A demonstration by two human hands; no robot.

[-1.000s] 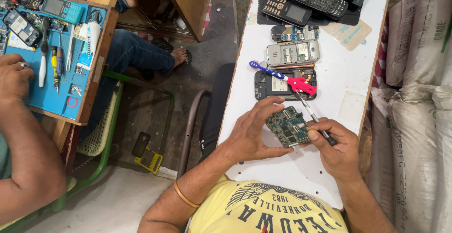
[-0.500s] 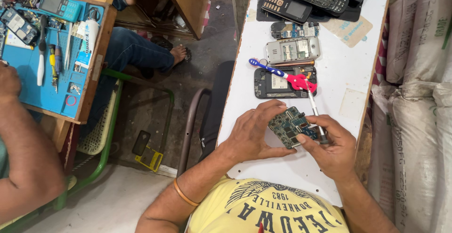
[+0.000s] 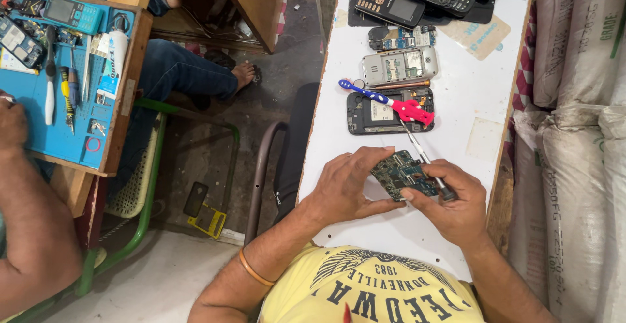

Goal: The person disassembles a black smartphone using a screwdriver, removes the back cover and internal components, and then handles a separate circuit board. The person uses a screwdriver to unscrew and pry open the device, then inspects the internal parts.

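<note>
Both hands close on one green circuit board (image 3: 403,174), held just above the white surface (image 3: 456,88): the left hand (image 3: 349,189) pinches its near edge, and the right hand (image 3: 456,205) steadies the other side while gripping a slim screwdriver (image 3: 427,163). Just beyond lies an opened black phone (image 3: 378,113) with a red-and-blue toothbrush (image 3: 391,103) across it.

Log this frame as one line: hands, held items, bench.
left hand: holds circuit board | right hand: holds tweezers at board | opened phone, toothbrush on white table
</note>
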